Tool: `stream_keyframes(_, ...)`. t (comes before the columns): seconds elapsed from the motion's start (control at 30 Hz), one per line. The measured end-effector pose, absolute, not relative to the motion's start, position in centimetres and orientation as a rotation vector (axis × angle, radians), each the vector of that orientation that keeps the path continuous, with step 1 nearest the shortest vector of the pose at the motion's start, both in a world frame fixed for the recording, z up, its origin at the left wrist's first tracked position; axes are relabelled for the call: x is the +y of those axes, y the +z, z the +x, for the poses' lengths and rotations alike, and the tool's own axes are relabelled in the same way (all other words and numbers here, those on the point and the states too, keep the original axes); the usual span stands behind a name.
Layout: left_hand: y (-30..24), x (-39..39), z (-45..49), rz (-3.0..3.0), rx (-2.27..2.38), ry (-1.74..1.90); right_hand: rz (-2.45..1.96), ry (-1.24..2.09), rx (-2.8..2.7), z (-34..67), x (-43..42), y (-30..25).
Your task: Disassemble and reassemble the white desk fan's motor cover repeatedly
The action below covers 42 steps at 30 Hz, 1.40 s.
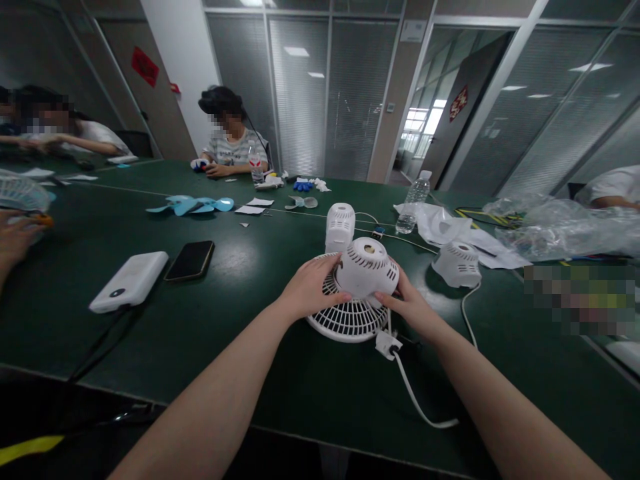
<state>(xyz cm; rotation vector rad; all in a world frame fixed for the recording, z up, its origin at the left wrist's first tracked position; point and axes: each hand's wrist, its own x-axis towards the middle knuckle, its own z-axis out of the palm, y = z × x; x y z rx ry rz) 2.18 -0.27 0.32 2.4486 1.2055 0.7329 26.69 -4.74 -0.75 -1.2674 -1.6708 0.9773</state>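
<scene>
Between my two hands is a white fan motor housing (363, 270), vented on top with a round hole. It sits over a white fan grille (345, 327) lying on the table. My left hand (315, 283) grips the housing's left side, thumb toward the front. On the other side my right hand (403, 297) holds it with the thumb at the lower front; its other fingers are partly hidden. Just behind stands another white vented housing (341, 223). A white cord (410, 387) with a taped white piece (387, 344) trails at the front right.
On the green table (240, 300) lie a power bank (131, 280), a phone (190, 260) and blue fan blades (190, 205). A third housing (457, 262), a water bottle (415, 203) and plastic bags (565, 227) are to the right. A person (233, 137) sits opposite.
</scene>
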Motion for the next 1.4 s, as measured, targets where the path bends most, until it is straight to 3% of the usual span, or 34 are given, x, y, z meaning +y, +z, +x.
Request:
stream_keyframes(1.07,0.1,0.0,2.4,2.338,1.186,0.81,-1.257,0.915,-1.869,27.5,-4.7,0.3)
stream_keyframes(1.4,-1.5,1.7,2.0,2.441,1.121,0.794,-1.296,0.747,-1.822,26.8,-4.9,-0.3)
